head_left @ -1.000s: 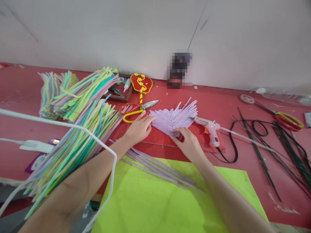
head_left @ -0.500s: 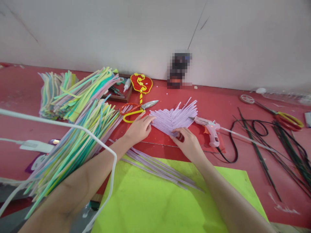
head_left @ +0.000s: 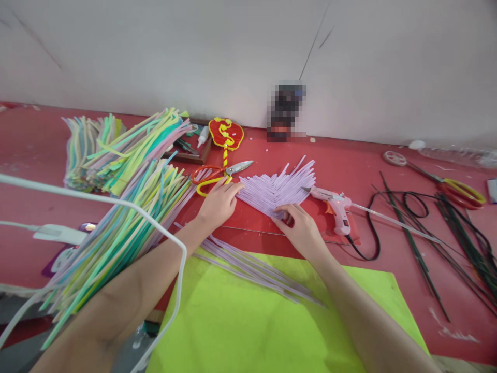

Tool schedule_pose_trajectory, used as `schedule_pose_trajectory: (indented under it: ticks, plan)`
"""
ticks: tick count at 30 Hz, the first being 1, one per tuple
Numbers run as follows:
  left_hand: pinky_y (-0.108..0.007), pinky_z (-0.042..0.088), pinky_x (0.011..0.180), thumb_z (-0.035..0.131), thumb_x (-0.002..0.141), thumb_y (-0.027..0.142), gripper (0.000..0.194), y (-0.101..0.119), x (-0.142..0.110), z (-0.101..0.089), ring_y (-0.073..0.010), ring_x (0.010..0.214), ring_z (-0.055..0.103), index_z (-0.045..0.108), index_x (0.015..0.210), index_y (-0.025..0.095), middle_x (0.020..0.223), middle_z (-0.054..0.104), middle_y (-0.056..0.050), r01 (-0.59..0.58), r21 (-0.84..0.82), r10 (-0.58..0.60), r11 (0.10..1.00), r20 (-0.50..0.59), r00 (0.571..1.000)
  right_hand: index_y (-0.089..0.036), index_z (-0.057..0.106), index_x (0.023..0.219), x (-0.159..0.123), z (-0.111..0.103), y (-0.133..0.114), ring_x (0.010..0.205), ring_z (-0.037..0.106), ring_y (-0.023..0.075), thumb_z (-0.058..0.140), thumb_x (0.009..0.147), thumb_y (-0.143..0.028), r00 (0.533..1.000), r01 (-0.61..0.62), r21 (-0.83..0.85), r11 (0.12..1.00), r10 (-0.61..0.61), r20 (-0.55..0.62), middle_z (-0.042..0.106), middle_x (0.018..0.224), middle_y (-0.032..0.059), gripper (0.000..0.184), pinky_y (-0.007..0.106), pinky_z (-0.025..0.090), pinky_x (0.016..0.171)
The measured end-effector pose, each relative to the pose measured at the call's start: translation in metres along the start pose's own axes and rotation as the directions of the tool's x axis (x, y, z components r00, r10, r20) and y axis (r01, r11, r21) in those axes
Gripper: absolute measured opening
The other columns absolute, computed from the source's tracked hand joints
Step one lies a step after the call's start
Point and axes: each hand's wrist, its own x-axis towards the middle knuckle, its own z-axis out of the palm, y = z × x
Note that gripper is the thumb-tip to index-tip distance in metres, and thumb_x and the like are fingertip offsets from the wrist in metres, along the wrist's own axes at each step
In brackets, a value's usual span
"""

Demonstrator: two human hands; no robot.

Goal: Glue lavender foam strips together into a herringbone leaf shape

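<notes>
A V-shaped leaf-like piece of lilac pipe cleaners [head_left: 274, 189] lies on the red table, its strands meeting along a middle seam. My right hand [head_left: 301, 228] pinches its lower tip between thumb and fingers. At its left edge is my left hand [head_left: 220, 203], fingers stretched out beside the strand ends; I cannot tell whether the fingertips touch them. Just behind that hand rest scissors [head_left: 221, 175] with red and yellow handles, blades spread. To the right, a pink glue gun [head_left: 338, 207] has its nozzle against the piece's right edge. Loose lilac pipe cleaners [head_left: 256, 269] lie nearer me.
Bundles of coloured pipe cleaners [head_left: 128, 233] cover the left side. A white cable [head_left: 155, 221] loops over my left forearm. A yellow-green sheet [head_left: 272, 331] lies in front. A red and yellow fan-shaped ornament [head_left: 225, 133] lies behind; more scissors [head_left: 462, 192] and dark stems [head_left: 415, 254] lie right.
My left hand has shifted slightly left, away from the lilac piece. My right hand keeps its pinch in the same spot.
</notes>
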Motion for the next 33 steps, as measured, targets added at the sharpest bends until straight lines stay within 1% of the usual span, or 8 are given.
schedule_pose_trajectory:
  ticks: [2, 6, 10, 16, 22, 25, 29, 33]
  plan:
    - [-0.045, 0.038, 0.108, 0.041, 0.078, -0.002, 0.041, -0.0008, -0.0006, 0.0010, -0.0186, 0.098, 0.063, 0.058, 0.110, 0.018, 0.101, 0.069, -0.004, -0.012, 0.008, 0.012, 1.000, 0.014, 1.000, -0.020, 0.061, 0.088, 0.0000, 0.0001, 0.0007, 0.064, 0.052, 0.0145, 0.056, 0.083, -0.031, 1.000, 0.000, -0.003, 1.000, 0.000, 0.003, 0.055, 0.076, 0.0013, 0.013, 0.028, 0.045, 0.063]
    - [-0.044, 0.037, 0.109, 0.042, 0.078, -0.002, 0.041, -0.0026, -0.0017, 0.0029, -0.0190, 0.102, 0.062, 0.059, 0.110, 0.016, 0.108, 0.068, -0.006, -0.035, 0.016, 0.035, 0.999, 0.002, 0.999, -0.021, 0.061, 0.088, 0.0000, 0.0006, 0.0020, 0.064, 0.053, 0.0148, 0.055, 0.083, -0.033, 1.000, 0.008, 0.000, 1.000, -0.008, 0.002, 0.055, 0.076, 0.0015, 0.014, 0.028, 0.045, 0.063]
    - [-0.044, 0.037, 0.108, 0.042, 0.078, -0.002, 0.039, -0.0028, -0.0015, 0.0033, -0.0192, 0.099, 0.063, 0.061, 0.108, 0.015, 0.104, 0.069, -0.006, -0.037, 0.017, 0.037, 0.999, -0.003, 0.999, -0.020, 0.061, 0.089, 0.0000, 0.0008, 0.0020, 0.064, 0.054, 0.0146, 0.055, 0.083, -0.034, 1.000, 0.003, -0.001, 1.000, -0.003, 0.007, 0.055, 0.076, 0.0014, 0.016, 0.028, 0.045, 0.063]
    - [-0.044, 0.039, 0.106, 0.043, 0.078, -0.002, 0.039, -0.0032, -0.0007, 0.0036, -0.0192, 0.097, 0.063, 0.061, 0.107, 0.017, 0.102, 0.069, -0.005, -0.027, 0.009, 0.027, 1.000, 0.002, 1.000, -0.021, 0.061, 0.088, -0.0001, 0.0003, 0.0024, 0.066, 0.055, 0.0154, 0.055, 0.083, -0.033, 1.000, 0.004, -0.003, 1.000, -0.004, 0.013, 0.056, 0.078, 0.0024, 0.014, 0.028, 0.046, 0.064]
    - [-0.046, 0.037, 0.107, 0.043, 0.079, -0.002, 0.038, -0.0031, -0.0011, 0.0039, -0.0189, 0.098, 0.063, 0.060, 0.107, 0.018, 0.100, 0.068, -0.004, -0.016, -0.001, 0.016, 1.000, 0.011, 1.000, -0.021, 0.060, 0.088, 0.0002, -0.0003, 0.0006, 0.066, 0.055, 0.0159, 0.054, 0.083, -0.033, 1.000, 0.012, -0.002, 1.000, -0.012, 0.007, 0.056, 0.076, 0.0026, 0.014, 0.029, 0.046, 0.065]
    - [-0.044, 0.039, 0.105, 0.044, 0.079, -0.002, 0.036, -0.0015, -0.0010, 0.0016, -0.0197, 0.101, 0.061, 0.059, 0.106, 0.017, 0.102, 0.066, -0.006, -0.015, -0.003, 0.015, 1.000, -0.031, 0.999, -0.021, 0.060, 0.088, -0.0001, -0.0009, -0.0014, 0.066, 0.054, 0.0154, 0.054, 0.083, -0.031, 1.000, 0.005, 0.009, 1.000, -0.005, 0.012, 0.056, 0.078, 0.0023, 0.012, 0.029, 0.046, 0.065]
    - [-0.038, 0.046, 0.095, 0.050, 0.082, 0.003, 0.028, -0.0010, -0.0005, -0.0010, -0.0208, 0.103, 0.058, 0.058, 0.105, 0.017, 0.104, 0.063, -0.007, 0.059, -0.038, -0.064, 0.998, -0.128, 0.990, -0.021, 0.060, 0.088, -0.0004, -0.0011, -0.0017, 0.066, 0.054, 0.0150, 0.056, 0.082, -0.030, 1.000, -0.004, 0.012, 1.000, 0.004, 0.012, 0.056, 0.078, 0.0017, 0.012, 0.028, 0.045, 0.065]
    - [-0.038, 0.047, 0.090, 0.057, 0.085, 0.013, 0.022, -0.0031, -0.0008, 0.0007, -0.0210, 0.098, 0.058, 0.058, 0.105, 0.019, 0.101, 0.062, -0.006, 0.068, -0.019, -0.069, 0.998, -0.099, 0.993, -0.021, 0.060, 0.088, -0.0003, -0.0005, -0.0003, 0.066, 0.054, 0.0150, 0.055, 0.083, -0.031, 1.000, 0.005, 0.013, 1.000, -0.005, 0.008, 0.056, 0.077, 0.0021, 0.012, 0.028, 0.046, 0.064]
